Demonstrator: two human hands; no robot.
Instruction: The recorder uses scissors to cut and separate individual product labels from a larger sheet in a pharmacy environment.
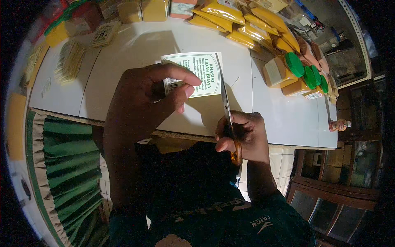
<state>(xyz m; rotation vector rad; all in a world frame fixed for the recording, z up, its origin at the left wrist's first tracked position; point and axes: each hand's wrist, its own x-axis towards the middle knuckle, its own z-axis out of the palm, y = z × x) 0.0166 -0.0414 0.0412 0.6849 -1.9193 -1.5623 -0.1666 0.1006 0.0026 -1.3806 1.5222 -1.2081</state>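
Note:
My left hand (142, 96) pinches a white paper label (207, 68) with green and black print between thumb and fingers, holding it over the white table. The fingers cover part of its lower left. In my right hand (250, 133) is a pair of scissors (225, 99) with metal blades and amber-coloured handles. The blades point away from me along the label's right edge and look close together. Whether they touch the paper at this spot I cannot tell.
Stacks of cut labels (70, 61) lie at the left on the white table (164, 117). Yellow powder packets (224, 12) are heaped at the back. Several green-lidded jars (284, 70) lie at the right, and a small bottle (339, 125) is near the right edge. A green curtain (72, 160) hangs below.

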